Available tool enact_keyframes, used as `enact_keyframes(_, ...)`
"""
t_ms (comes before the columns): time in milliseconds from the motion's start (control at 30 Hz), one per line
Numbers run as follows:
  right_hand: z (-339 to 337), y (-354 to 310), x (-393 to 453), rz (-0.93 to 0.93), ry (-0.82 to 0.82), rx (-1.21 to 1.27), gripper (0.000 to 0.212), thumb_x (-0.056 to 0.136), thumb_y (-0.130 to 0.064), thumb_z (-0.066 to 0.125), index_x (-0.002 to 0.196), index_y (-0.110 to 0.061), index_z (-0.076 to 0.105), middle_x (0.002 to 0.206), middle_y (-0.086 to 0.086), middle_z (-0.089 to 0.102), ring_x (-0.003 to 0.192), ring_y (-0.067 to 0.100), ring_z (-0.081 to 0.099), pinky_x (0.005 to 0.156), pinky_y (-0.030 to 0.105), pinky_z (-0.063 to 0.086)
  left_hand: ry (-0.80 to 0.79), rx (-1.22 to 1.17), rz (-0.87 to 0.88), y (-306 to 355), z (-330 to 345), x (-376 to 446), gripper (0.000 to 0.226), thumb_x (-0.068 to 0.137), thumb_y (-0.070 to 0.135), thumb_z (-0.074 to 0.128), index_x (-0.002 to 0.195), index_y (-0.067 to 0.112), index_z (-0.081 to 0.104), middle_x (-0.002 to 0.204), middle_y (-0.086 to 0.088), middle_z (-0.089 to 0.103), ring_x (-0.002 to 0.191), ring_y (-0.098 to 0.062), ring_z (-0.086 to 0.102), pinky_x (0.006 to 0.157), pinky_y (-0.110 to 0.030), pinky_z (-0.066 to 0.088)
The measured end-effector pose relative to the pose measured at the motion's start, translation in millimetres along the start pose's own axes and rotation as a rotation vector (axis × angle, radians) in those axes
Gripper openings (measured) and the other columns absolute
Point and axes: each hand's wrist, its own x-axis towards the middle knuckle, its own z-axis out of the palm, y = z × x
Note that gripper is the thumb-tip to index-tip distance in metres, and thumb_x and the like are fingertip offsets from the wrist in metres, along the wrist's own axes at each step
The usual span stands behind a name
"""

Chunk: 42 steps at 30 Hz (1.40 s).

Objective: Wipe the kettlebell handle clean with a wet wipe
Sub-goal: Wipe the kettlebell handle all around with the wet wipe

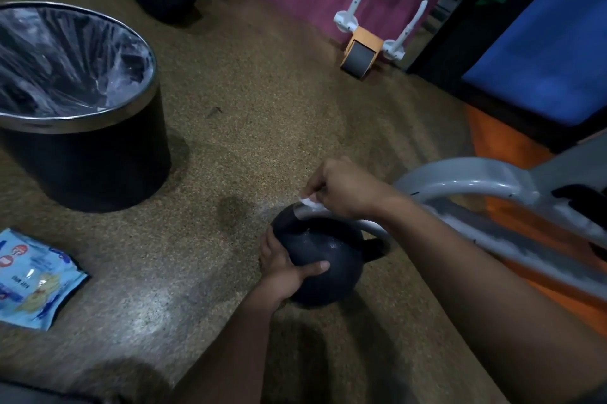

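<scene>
A dark kettlebell (331, 259) stands on the speckled brown floor, low in the middle of the view. Its grey handle (371, 228) arches over the top. My left hand (289, 264) grips the ball from the left side, thumb lying across its front. My right hand (341, 188) pinches a small white wet wipe (308, 202) and presses it on the left end of the handle. Most of the wipe is hidden under my fingers.
A black bin (82, 167) with a clear liner stands at the left. A blue wet wipe pack (29, 278) lies on the floor at the lower left. An orange ab roller (363, 52) rests by the far wall. Grey and orange exercise equipment (492, 180) is close on the right.
</scene>
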Motion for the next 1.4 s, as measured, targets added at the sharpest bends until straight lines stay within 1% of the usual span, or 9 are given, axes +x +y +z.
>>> enact_keyframes(167,-18.6,15.4,-4.8,0.076,-0.078,0.088,0.021,0.087,-0.011,0.061,0.102,-0.015,0.076,0.101,-0.001,0.074,0.095,0.010,0.065,0.081,0.022,0.049,0.009,0.006,0.005,0.9,0.6,0.8,0.163,0.031,0.062,0.089,0.163,0.033,-0.003,0.169,0.009,-0.006,0.158,-0.027,0.006,0.126,-0.055,0.025)
enact_keyframes(300,0.5,5.2,-1.4,0.002,0.008,0.051,0.020,0.085,-0.013,0.062,0.098,-0.016,0.077,0.099,0.001,0.075,0.094,0.012,0.067,0.087,0.020,0.046,0.021,0.024,-0.007,-0.6,1.1,3.4,0.160,0.043,0.053,0.098,0.164,0.029,-0.005,0.170,0.005,-0.007,0.159,-0.028,0.004,0.126,-0.056,0.024)
enact_keyframes(433,7.4,0.2,-16.9,-0.129,0.048,-0.051,0.018,0.082,-0.016,0.064,0.094,-0.020,0.077,0.100,-0.006,0.075,0.095,0.010,0.068,0.082,0.032,0.054,-0.005,0.004,-0.020,-1.0,0.8,3.5,0.166,0.041,0.058,0.096,0.164,0.029,-0.013,0.170,0.008,-0.017,0.160,-0.026,-0.004,0.127,-0.055,0.021)
enact_keyframes(600,-7.9,3.6,-18.5,-0.102,0.073,-0.032,0.021,0.084,-0.011,0.062,0.098,-0.014,0.077,0.100,-0.002,0.075,0.095,0.009,0.068,0.086,0.026,0.052,0.032,0.041,-0.015,-1.8,1.3,4.4,0.155,0.055,0.047,0.098,0.164,0.026,-0.010,0.171,0.006,-0.013,0.160,-0.027,-0.001,0.128,-0.054,0.019)
enact_keyframes(733,12.0,-6.3,-10.6,-0.118,0.073,-0.144,0.013,0.081,-0.019,0.062,0.077,-0.017,0.074,0.080,0.000,0.074,0.077,0.018,0.067,0.068,0.031,0.053,0.034,0.043,0.000,1.9,0.9,1.3,0.172,0.027,0.068,0.087,0.165,0.025,-0.008,0.171,0.005,-0.010,0.160,-0.025,-0.001,0.128,-0.054,0.020)
enact_keyframes(800,16.2,-1.8,-17.1,-0.153,0.074,-0.201,0.015,0.078,-0.017,0.057,0.066,-0.011,0.063,0.066,0.003,0.065,0.064,0.022,0.061,0.060,0.039,0.052,0.029,0.034,-0.003,1.2,1.2,2.4,0.169,0.037,0.062,0.093,0.164,0.025,-0.011,0.171,0.006,-0.013,0.161,-0.024,-0.004,0.129,-0.053,0.018)
enact_keyframes(967,-10.2,17.2,-22.3,-0.144,0.062,-0.090,0.018,0.086,-0.019,0.064,0.097,-0.017,0.077,0.097,-0.003,0.076,0.091,0.010,0.069,0.082,0.031,0.054,0.050,0.051,-0.002,-1.0,2.4,4.4,0.150,0.061,0.040,0.098,0.164,0.024,-0.009,0.171,0.005,-0.010,0.160,-0.026,-0.001,0.129,-0.052,0.018)
enact_keyframes(1167,23.2,2.3,-15.0,-0.228,0.018,-0.273,0.011,0.076,-0.014,0.057,0.065,-0.017,0.059,0.062,0.001,0.060,0.058,0.022,0.057,0.058,0.041,0.051,0.034,0.023,-0.009,-2.9,1.6,5.1,0.158,0.053,0.046,0.099,0.165,0.025,-0.010,0.171,0.006,-0.013,0.160,-0.025,-0.002,0.129,-0.053,0.018)
enact_keyframes(1400,5.9,14.0,-10.6,-0.229,0.063,-0.160,0.021,0.082,-0.028,0.056,0.075,-0.013,0.069,0.071,0.001,0.070,0.066,0.017,0.064,0.061,0.036,0.051,0.044,0.039,-0.017,-1.7,2.1,4.6,0.153,0.057,0.042,0.099,0.165,0.024,-0.008,0.171,0.006,-0.011,0.160,-0.026,0.000,0.128,-0.052,0.020)
